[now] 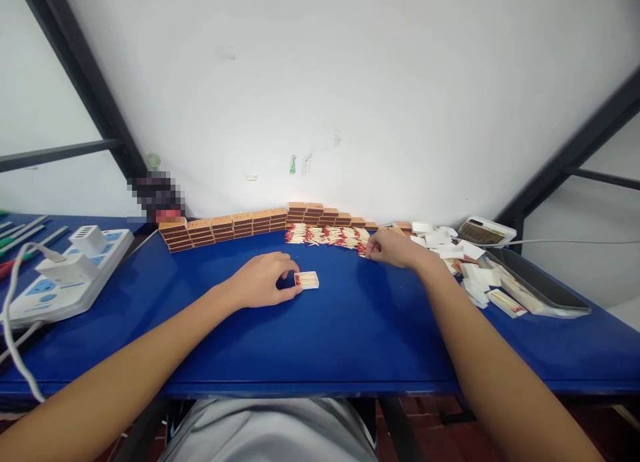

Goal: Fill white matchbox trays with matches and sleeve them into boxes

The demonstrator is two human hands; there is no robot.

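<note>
My left hand (263, 280) rests on the blue table (320, 342) and pinches the left end of a small white matchbox tray (307, 280) filled with red-tipped matches. My right hand (395, 248) reaches to the right end of a loose pile of matches (327, 235) by the wall, fingers closed on matches there. Behind the pile stand stacked rows of brown matchboxes (235, 225).
A heap of white empty trays (457, 255) lies right of my right hand, beside a dark tray (543, 285) and a boxy device (487, 231). A white power strip (65, 275) with chargers and cables sits at the left. The wall is close behind.
</note>
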